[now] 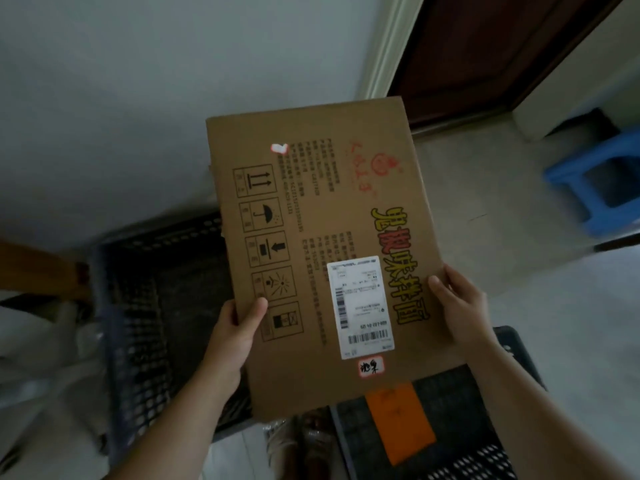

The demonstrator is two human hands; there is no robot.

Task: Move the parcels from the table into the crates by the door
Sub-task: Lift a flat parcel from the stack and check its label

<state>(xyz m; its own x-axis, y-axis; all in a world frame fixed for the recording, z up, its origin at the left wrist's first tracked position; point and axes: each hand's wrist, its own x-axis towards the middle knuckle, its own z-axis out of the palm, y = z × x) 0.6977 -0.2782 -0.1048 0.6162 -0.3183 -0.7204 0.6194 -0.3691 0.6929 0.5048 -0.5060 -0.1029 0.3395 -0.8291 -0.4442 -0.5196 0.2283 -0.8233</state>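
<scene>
A large brown cardboard parcel with printed symbols, yellow and red lettering and a white shipping label is held in the air in front of me. My left hand grips its left edge, thumb on top. My right hand grips its right edge near the lower corner. Below it on the left stands a dark perforated crate, partly hidden by the parcel. A second dark crate lies at lower right with an orange parcel inside.
A dark wooden door stands at the top right beside a pale wall. A blue plastic stool sits on the tiled floor at right. At the left edge are a brown wooden piece and pale wrapped items.
</scene>
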